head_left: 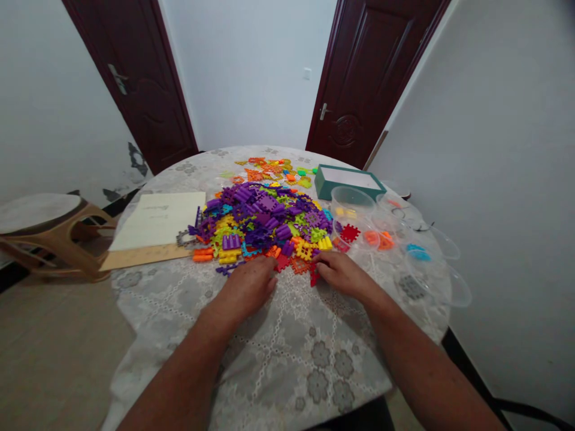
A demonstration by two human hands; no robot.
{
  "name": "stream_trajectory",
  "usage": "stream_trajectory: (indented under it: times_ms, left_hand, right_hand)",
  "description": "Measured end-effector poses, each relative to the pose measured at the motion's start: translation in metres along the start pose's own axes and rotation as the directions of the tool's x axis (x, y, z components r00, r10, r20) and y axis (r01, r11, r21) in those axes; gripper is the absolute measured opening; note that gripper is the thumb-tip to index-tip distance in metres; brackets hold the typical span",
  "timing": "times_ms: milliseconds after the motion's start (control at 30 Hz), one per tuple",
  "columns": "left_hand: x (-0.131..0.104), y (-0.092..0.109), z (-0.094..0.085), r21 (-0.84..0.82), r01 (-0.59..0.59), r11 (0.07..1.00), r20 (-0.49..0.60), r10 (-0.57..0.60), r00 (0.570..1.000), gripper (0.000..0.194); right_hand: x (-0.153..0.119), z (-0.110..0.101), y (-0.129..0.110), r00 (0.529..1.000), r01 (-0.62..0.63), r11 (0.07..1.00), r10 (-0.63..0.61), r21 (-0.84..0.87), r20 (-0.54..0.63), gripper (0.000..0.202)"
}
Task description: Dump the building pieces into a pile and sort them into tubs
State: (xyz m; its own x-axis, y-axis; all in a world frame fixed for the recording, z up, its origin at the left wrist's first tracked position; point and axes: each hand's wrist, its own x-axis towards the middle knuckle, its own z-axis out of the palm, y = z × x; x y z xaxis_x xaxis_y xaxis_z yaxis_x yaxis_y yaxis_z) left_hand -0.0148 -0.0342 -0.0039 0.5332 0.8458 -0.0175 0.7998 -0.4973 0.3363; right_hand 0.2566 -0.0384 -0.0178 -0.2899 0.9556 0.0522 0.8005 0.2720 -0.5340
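Note:
A large heap of plastic building pieces [267, 206], mostly purple with yellow, green and orange ones, lies on the patterned tablecloth [287, 347]. At its front edge, my left hand [254, 284] is closed, its fingertips by a red piece [282, 262]; whether it grips that piece is unclear. My right hand [338, 272] is closed on another red piece [313, 275] at the heap's front right. Between the hands lies an orange-red square piece [300, 265].
Clear plastic tubs on the right hold red pieces [349, 233], orange pieces [385, 240] and blue pieces [417, 252]. A green box [350, 182] stands behind them. An open notebook [159, 218] lies left. Orange and yellow pieces [269, 169] are at the back; a stool [54, 227] stands left.

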Motion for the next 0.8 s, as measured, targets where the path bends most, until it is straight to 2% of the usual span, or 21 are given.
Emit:
stream_trajectory:
  times_ms: [233, 500, 633, 800]
  left_hand:
    - [0.000, 0.013, 0.008, 0.056, -0.016, 0.998, 0.027, 0.015, 1.000, 0.053]
    - [0.004, 0.016, 0.013, 0.113, -0.012, 0.993, 0.031, 0.009, 0.999, 0.030]
    - [0.008, 0.014, 0.016, 0.129, -0.023, 0.991, 0.015, 0.021, 1.000, 0.026]
    - [0.014, 0.015, 0.015, 0.137, -0.051, 0.989, 0.014, 0.049, 0.999, 0.024]
  right_hand:
    - [0.002, 0.013, -0.010, 1.000, -0.024, 1.000, 0.024, -0.018, -0.002, 0.023]
    - [0.001, 0.018, -0.018, 0.992, -0.088, 0.960, 0.061, 0.265, 0.107, 0.014]
    - [0.001, 0.020, -0.021, 0.972, -0.088, 0.877, -0.028, 0.472, 0.234, 0.011]
    - [0.002, 0.015, -0.018, 0.965, -0.218, 0.731, 0.064, 0.646, 0.254, 0.020]
